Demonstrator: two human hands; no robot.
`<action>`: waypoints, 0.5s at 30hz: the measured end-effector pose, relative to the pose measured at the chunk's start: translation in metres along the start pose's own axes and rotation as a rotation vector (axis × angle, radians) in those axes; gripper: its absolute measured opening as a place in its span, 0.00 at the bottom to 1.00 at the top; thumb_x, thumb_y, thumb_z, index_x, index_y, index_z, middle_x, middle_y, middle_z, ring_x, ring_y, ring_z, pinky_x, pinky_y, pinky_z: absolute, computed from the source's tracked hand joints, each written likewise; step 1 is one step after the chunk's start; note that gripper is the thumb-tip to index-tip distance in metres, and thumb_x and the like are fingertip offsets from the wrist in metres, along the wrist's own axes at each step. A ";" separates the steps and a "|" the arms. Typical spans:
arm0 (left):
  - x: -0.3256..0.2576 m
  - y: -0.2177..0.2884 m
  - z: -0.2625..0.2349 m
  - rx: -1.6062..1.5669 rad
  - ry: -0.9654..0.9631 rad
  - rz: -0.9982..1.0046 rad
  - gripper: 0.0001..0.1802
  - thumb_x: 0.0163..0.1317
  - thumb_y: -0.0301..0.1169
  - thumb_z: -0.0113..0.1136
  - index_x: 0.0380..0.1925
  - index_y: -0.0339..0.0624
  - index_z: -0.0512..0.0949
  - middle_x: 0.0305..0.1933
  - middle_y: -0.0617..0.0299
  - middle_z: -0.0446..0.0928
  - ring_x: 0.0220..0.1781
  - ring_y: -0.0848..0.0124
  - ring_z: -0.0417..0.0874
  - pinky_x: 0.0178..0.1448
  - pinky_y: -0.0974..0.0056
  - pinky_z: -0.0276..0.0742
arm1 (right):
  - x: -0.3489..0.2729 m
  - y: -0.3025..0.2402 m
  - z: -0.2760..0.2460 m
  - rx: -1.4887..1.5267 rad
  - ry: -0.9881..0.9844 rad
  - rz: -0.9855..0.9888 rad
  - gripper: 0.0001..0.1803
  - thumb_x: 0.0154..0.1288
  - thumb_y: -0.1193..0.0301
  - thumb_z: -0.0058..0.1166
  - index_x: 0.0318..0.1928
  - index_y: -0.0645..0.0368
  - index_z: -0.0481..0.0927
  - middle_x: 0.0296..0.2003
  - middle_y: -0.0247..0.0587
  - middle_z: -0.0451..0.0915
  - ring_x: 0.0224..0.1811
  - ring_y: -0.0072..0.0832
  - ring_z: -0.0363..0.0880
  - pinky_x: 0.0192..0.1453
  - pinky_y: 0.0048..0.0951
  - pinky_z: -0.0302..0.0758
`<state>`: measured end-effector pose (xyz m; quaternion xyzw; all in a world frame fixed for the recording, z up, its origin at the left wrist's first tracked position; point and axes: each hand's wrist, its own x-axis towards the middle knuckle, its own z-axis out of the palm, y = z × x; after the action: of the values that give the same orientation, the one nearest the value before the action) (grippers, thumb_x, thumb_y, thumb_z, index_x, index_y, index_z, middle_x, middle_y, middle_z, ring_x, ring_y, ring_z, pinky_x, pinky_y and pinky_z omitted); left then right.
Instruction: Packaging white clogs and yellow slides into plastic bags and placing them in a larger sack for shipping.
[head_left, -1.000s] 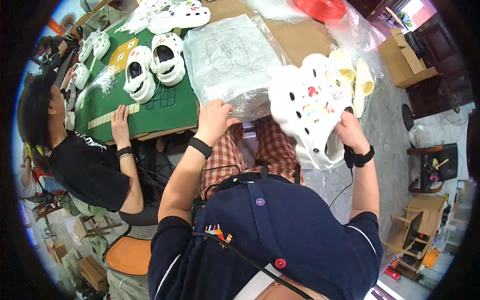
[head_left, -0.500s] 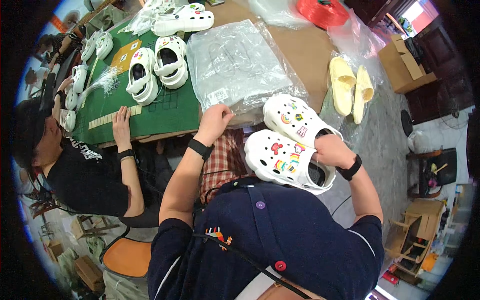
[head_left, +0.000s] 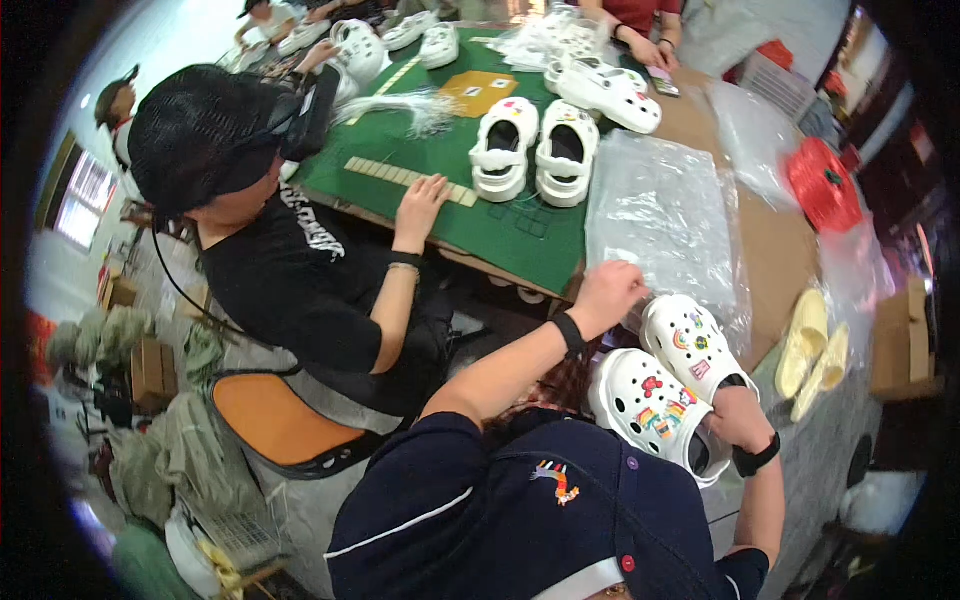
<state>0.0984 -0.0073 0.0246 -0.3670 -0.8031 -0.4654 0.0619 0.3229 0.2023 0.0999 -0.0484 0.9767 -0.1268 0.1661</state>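
Two white clogs (head_left: 648, 398) with colourful charms are side by side just left of the right hand (head_left: 738, 420), toes pointing away from it; its fingers are closed on both near the heel openings. The left hand (head_left: 612, 298), fingers curled, is at the near edge of a clear plastic bag (head_left: 660, 215); whether it pinches it, I cannot tell. The bag lies on the table (head_left: 500, 240).

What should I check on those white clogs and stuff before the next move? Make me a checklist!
1. Right grip on both held clogs: ok.
2. Colourful charms showing on both: ok.
3. Clear plastic lying mostly flat: ok, though wrinkled.
4. Left grip pinching the plastic's edge: cannot tell.
5. Plastic's left side free of shoes: not ok, another clog pair stands there.
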 end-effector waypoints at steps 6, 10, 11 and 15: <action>0.019 0.029 -0.007 -0.126 -0.140 -0.160 0.09 0.57 0.33 0.61 0.31 0.37 0.80 0.34 0.47 0.79 0.39 0.52 0.80 0.44 0.57 0.76 | 0.018 0.008 -0.021 0.144 -0.060 -0.114 0.15 0.53 0.64 0.54 0.40 0.57 0.81 0.33 0.56 0.80 0.38 0.50 0.79 0.42 0.45 0.74; 0.013 0.026 -0.022 -0.033 -0.199 -0.106 0.09 0.56 0.31 0.61 0.33 0.38 0.81 0.36 0.50 0.80 0.38 0.56 0.82 0.43 0.59 0.77 | 0.039 -0.007 -0.044 0.250 -0.174 -0.115 0.19 0.54 0.63 0.54 0.45 0.59 0.79 0.35 0.58 0.80 0.39 0.51 0.79 0.44 0.44 0.74; 0.010 0.021 -0.022 -0.066 -0.158 -0.133 0.09 0.55 0.31 0.61 0.33 0.37 0.81 0.34 0.51 0.80 0.37 0.57 0.82 0.41 0.61 0.77 | 0.040 -0.012 -0.058 0.224 -0.259 -0.074 0.19 0.54 0.63 0.54 0.45 0.59 0.79 0.35 0.58 0.80 0.39 0.51 0.79 0.44 0.44 0.74; 0.017 0.025 -0.024 -0.069 -0.166 -0.017 0.08 0.56 0.31 0.63 0.31 0.39 0.81 0.31 0.54 0.78 0.33 0.58 0.80 0.39 0.59 0.75 | 0.031 0.003 -0.062 0.289 -0.123 0.000 0.20 0.54 0.63 0.53 0.45 0.61 0.79 0.35 0.57 0.80 0.39 0.49 0.80 0.44 0.44 0.74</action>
<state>0.0963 -0.0099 0.0629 -0.3996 -0.7919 -0.4613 -0.0214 0.2728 0.2158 0.1459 -0.0316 0.9363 -0.2627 0.2311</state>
